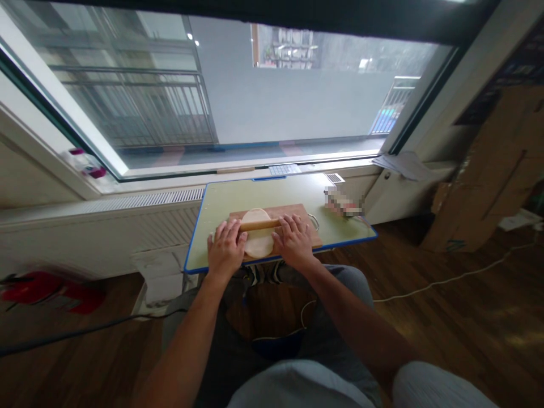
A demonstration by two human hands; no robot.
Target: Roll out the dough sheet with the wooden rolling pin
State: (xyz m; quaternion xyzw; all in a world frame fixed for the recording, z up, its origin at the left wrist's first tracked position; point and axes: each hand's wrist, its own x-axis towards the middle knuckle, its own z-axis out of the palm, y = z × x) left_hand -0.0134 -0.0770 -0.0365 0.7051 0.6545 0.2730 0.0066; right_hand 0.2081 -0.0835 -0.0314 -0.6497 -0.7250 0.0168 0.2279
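Observation:
A wooden rolling pin (260, 225) lies crosswise over a flat, pale sheet of dough (259, 245), which shows both beyond the pin and on my side of it. My left hand (226, 247) rests over the pin's left end, fingers bent across it. At the right end my right hand (294, 237) holds the pin in the same way. Under the dough is a wooden cutting board (297, 211) with a metal handle on its right side. Both ends of the pin are hidden beneath my hands.
The board lies on a small, blue-edged table (223, 195). A pixelated object (342, 203) sits at the table's right. Behind are a radiator (170, 226) and window. A red fire extinguisher (55, 292) is at left, cardboard (480, 187) at right; a cable (446, 280) crosses the floor.

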